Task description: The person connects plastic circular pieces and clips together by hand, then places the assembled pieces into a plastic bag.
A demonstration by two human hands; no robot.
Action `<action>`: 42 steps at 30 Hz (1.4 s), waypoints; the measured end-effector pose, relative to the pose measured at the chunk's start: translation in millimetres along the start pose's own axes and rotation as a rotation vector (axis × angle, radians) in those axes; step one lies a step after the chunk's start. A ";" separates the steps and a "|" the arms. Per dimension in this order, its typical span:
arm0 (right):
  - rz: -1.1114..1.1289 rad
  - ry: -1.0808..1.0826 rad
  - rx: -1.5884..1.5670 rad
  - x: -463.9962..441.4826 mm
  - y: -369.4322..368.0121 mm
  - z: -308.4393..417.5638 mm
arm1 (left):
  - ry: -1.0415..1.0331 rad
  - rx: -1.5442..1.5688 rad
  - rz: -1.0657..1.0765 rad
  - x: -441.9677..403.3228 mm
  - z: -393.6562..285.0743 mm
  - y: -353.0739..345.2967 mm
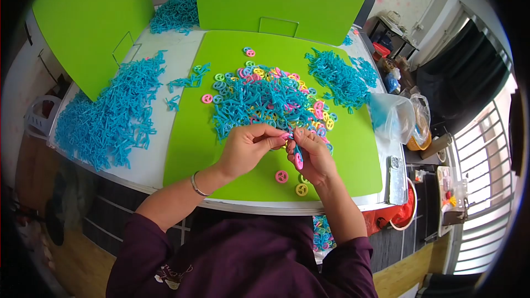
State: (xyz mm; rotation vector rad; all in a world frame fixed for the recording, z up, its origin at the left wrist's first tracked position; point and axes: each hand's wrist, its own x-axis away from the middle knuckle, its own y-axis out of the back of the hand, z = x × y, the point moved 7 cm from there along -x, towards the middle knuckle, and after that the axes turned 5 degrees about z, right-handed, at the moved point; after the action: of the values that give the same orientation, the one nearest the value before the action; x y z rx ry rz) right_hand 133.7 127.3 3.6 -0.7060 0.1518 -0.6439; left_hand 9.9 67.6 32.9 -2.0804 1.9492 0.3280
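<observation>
Over the front of the green mat (pixel 193 154), my two hands meet at a small blue plastic frame piece (pixel 297 149). My right hand (pixel 313 157) is closed around this piece, and a pink wheel (pixel 298 160) sits at its lower end. Between thumb and fingertips, my left hand (pixel 248 146) pinches another small pink wheel (pixel 286 136) against the piece's upper end; the fingers partly hide it. Just below lie a loose pink wheel (pixel 281 176) and a yellow wheel (pixel 301 190). Behind my hands rises a heap of blue frame pieces (pixel 265 99) mixed with coloured wheels.
More blue pieces are piled at the left (pixel 110 113), right (pixel 338 77) and back left (pixel 175 12). Green boards (pixel 287 0) stand upright behind and left. A phone (pixel 396 179) lies at the right edge, near a clear plastic bag (pixel 395 116).
</observation>
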 end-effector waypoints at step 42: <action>-0.154 0.361 0.994 24.3 -24.8 30.5 | 0.277 0.338 -0.037 -12.6 1.6 22.2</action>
State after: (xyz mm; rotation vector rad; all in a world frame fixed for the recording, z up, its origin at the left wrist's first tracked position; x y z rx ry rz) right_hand 151.1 115.4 44.8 0.3635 0.0904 -0.8819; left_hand -13.1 78.6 34.9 -2.0155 1.9435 -0.2961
